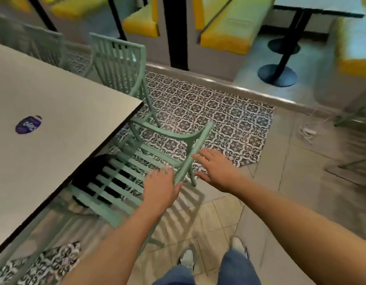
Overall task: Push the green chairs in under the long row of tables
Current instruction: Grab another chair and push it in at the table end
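— Any writing to read?
— Only a purple round sticker (28, 124) on the counter (54, 112), at nine o'clock; its white letters lie upside down and blurred, unreadable.

Pale table (54, 95) bearing purple sticker (28, 124), green chairs (124, 177) on tiled floor (209, 112)

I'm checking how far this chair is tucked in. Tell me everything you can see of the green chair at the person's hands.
The green chair is pale mint, slatted in seat and back, seemingly painted wood or plastic. It stands upright at the table corner, its seat front under the tabletop edge, its back still out. The left hand grips its backrest; the right hand, fingers straight, rests at the top rail.
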### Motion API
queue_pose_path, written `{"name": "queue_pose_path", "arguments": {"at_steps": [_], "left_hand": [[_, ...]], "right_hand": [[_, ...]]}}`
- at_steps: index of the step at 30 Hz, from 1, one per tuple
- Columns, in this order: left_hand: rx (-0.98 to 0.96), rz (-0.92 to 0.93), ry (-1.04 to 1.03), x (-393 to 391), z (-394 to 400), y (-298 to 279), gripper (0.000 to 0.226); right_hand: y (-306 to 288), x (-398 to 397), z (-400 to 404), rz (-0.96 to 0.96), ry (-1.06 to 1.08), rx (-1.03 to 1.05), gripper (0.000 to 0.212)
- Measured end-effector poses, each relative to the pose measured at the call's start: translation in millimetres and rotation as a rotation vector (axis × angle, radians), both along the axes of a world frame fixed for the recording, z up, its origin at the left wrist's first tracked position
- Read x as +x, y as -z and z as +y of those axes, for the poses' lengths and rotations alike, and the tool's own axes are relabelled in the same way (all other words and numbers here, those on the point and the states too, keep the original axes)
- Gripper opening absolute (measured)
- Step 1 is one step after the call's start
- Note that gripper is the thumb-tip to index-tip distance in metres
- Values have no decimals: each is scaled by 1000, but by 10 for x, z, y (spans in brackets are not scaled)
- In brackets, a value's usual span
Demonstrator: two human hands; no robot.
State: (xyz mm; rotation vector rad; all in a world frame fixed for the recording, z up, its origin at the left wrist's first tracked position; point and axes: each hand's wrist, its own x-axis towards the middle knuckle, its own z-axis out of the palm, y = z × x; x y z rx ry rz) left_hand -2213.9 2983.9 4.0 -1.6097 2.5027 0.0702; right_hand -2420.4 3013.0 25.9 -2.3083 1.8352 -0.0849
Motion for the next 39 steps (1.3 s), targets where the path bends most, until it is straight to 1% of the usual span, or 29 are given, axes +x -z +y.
{"name": "queue_pose_path", "arguments": {"at_steps": [2, 4, 7, 10, 12, 13, 14, 16, 20, 23, 25, 27, 29, 31, 33, 35, 39], "left_hand": [[61, -21, -116, -14, 25, 108, 58], [152, -13, -201, -30, 147, 156, 54], [296, 58, -420, -74, 392, 170, 45], [308, 189, -599, -30, 601, 286, 46], [289, 233, -702, 0, 702, 377, 46], [285, 240, -752, 15, 740, 399, 46], [279, 245, -798, 41, 778, 431, 45], [255, 244, -832, 67, 830, 493, 47], [185, 123, -832, 82, 858, 564, 45], [183, 105, -814, 43, 868, 586, 46], [195, 106, -799, 51, 914, 577, 47], [215, 115, -798, 64, 998, 560, 49], [198, 126, -794, 44, 1092, 501, 52], [169, 122, -785, 38, 1237, 523, 62], [129, 135, -780, 41, 1407, 556, 89], [119, 148, -802, 80, 1547, 591, 106], [119, 167, -830, 128, 1690, 575, 115]], "right_hand": [[127, -91, -322, 17, -133, 30, 61], [247, -175, -569, 42, -233, 86, 61], [442, -337, -830, 88, -379, 131, 62], [540, -456, -1013, 106, -497, 151, 66], [566, -491, -1161, 136, -562, 157, 73], [571, -488, -1240, 151, -584, 172, 72], [586, -468, -1315, 163, -601, 193, 66], [623, -435, -1405, 192, -618, 221, 58], [743, -395, -1457, 186, -642, 150, 59], [817, -382, -1439, 184, -645, 133, 60], [835, -336, -1378, 195, -643, 146, 69], [843, -316, -1284, 154, -642, 129, 79], [813, -338, -1175, 114, -642, 104, 82], [777, -366, -1027, 113, -673, 102, 84], [739, -371, -854, 96, -694, 105, 86], [713, -343, -699, 106, -700, 120, 86], [725, -310, -549, 94, -700, 104, 83]]}}
